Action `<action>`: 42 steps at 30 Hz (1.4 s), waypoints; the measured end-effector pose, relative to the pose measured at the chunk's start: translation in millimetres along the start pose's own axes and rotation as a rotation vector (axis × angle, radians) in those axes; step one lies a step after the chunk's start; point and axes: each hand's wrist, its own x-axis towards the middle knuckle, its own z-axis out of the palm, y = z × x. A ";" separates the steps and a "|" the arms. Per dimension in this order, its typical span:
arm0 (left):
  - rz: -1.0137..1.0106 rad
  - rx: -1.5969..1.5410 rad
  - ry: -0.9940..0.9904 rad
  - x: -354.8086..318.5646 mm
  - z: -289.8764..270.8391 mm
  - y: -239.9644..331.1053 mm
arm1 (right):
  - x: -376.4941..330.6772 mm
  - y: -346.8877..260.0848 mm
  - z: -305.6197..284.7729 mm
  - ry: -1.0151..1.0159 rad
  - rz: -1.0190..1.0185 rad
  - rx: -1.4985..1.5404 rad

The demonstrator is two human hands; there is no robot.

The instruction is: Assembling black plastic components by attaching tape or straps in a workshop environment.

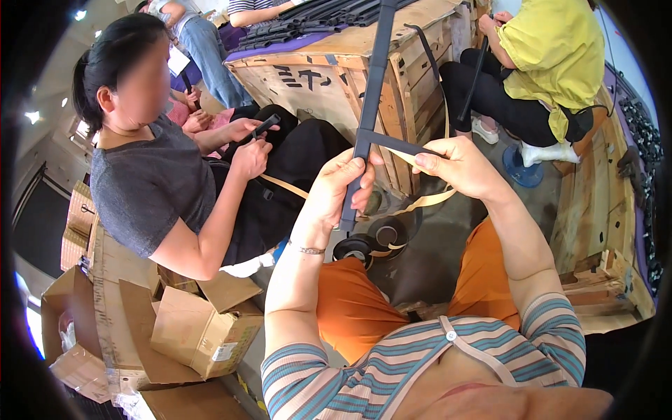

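Crate (318,91) behind, dark bar (372,91) pointing lengthwise forward, perhaps upward

A ribbed top (420,360) with teal, grey and pale stripes; on it, pale trim (488,362) and a round white button (451,336). Past its short left sleeve (297,357), a thin bracelet (306,249); beyond its hem, orange trousers (353,301).

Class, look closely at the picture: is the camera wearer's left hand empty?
No, the left hand grips the long dark bar near its lower end.
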 end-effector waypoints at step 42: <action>-0.093 -0.562 -0.416 -9.3 18.8 1.6 | -5.7 -4.1 -7.1 -0.226 -0.055 0.150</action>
